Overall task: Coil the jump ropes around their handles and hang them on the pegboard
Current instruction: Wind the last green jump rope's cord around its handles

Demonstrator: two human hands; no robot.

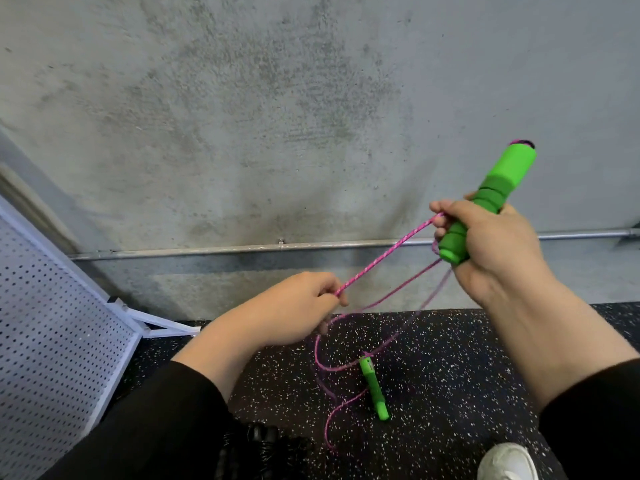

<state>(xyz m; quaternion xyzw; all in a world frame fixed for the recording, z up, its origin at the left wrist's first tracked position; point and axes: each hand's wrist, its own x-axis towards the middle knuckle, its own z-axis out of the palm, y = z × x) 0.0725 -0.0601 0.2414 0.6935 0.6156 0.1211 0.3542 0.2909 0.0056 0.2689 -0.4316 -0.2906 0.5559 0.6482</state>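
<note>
Black sleeves lead to both hands: right hand (491, 244) grips one green handle (485, 199); left hand (298, 306) pinches the limp pink rope (384, 254). Below, second handle (373, 388) lies on the speckled floor (450, 375). Light, floppy; hold handles.

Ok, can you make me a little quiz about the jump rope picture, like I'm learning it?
1. True or false: both green handles are off the floor.
2. Which hand pinches the pink rope: A left, B right, C neither?
3. Fill in: the white pegboard leans at the ____ side of the view.

Key:
1. False; the right hand grips one green handle, the other handle lies on the speckled floor.
2. A, the left hand.
3. Left.
</note>
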